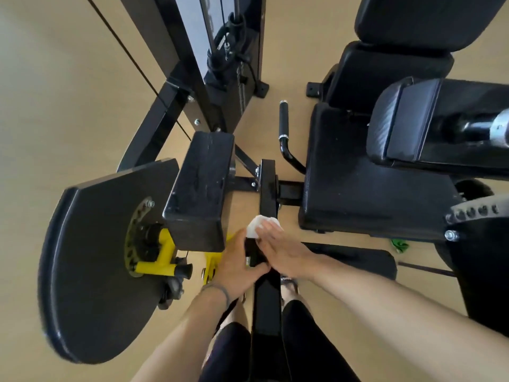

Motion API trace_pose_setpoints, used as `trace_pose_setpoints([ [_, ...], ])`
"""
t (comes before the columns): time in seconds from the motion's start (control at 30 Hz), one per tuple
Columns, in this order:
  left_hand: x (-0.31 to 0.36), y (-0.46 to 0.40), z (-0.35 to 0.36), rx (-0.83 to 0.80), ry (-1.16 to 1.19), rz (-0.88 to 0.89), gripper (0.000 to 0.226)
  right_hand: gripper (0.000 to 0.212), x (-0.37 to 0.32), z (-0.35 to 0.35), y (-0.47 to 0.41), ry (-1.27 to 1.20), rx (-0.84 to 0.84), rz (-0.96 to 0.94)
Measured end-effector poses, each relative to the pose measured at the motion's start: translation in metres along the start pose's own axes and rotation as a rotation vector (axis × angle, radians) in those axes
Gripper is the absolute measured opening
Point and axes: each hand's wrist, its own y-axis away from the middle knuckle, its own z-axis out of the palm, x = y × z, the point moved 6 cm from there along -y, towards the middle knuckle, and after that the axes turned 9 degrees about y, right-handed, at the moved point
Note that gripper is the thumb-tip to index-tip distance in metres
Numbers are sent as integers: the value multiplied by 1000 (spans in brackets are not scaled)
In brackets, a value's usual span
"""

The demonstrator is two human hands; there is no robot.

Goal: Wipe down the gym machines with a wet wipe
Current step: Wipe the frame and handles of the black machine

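A black gym machine fills the view, with a long black frame bar (268, 188) running down the middle between my legs. My right hand (281, 249) lies flat with straight fingers on a folded white wet wipe (254, 226), pressing it onto the bar. My left hand (238, 267) grips the same bar just below, thumb across its top and fingers wrapped round its left side. A black pad (201, 186) sits left of the bar and the black seat (366, 175) right of it.
A round black cam plate (96, 271) with a yellow adjuster (157, 257) stands at the left. The weight stack and cable (228, 51) rise at the back. A black handle (283, 122) sticks up beside the seat. Padded rollers (429, 122) are at right. Beige floor lies around.
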Motion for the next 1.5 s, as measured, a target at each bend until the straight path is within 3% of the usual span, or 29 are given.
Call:
trace_pose_setpoints([
  [0.07,3,-14,5,13,-160,41,65,53,17,-7,-38,37,73,24],
  [0.2,0,-47,16,9,-533,28,76,54,47,-19,-110,98,96,81],
  [0.37,-11,-61,20,-122,-682,-98,99,60,65,-32,-140,95,69,97],
  [0.57,-7,-60,19,-122,-641,-129,104,49,44,-13,-84,100,139,-67],
  [0.7,-11,-62,18,-135,-612,-155,104,54,59,-34,-131,92,77,-31],
  [0.9,-16,-67,16,-97,-519,-89,100,63,116,-58,-254,108,27,137],
  [1.1,-20,-66,15,-84,-473,-75,93,78,153,-75,-303,-7,37,345],
  [1.27,-15,-65,17,-108,-425,-99,73,77,140,-74,-285,-17,60,345],
  [1.5,-19,-75,15,-81,-427,-199,49,60,103,-50,-197,77,117,119],
])
